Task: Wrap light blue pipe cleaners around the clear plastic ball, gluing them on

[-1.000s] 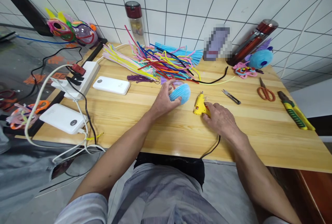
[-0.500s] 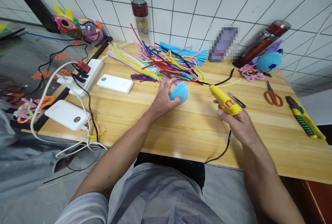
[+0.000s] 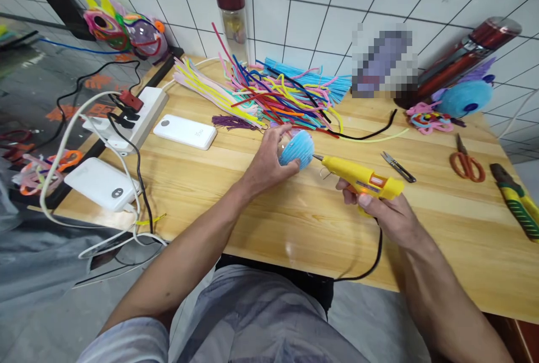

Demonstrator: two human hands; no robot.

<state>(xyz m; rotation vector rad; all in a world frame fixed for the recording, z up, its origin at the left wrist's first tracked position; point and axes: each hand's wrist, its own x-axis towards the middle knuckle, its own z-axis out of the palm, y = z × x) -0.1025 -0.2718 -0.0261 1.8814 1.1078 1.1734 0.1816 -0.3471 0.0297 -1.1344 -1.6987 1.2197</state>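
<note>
My left hand is closed around a ball wrapped in blue pipe cleaner, part of which shows clear and unwrapped near my fingers. My right hand grips a yellow hot glue gun by its handle. The gun's metal nozzle points left and is close to the ball's right side; whether they touch I cannot tell. Its black cord runs down over the table's front edge. Behind the ball lies a heap of colourful pipe cleaners.
Thread snips, orange-handled scissors and green-yellow pliers lie to the right. Two white power banks and a power strip with cables are on the left. A blue fuzzy figure, a red flask and a glass bottle stand at the back.
My right hand has swung the glue gun so its nozzle is beside the ball. My left hand still holds the ball. The view has shifted slightly.
</note>
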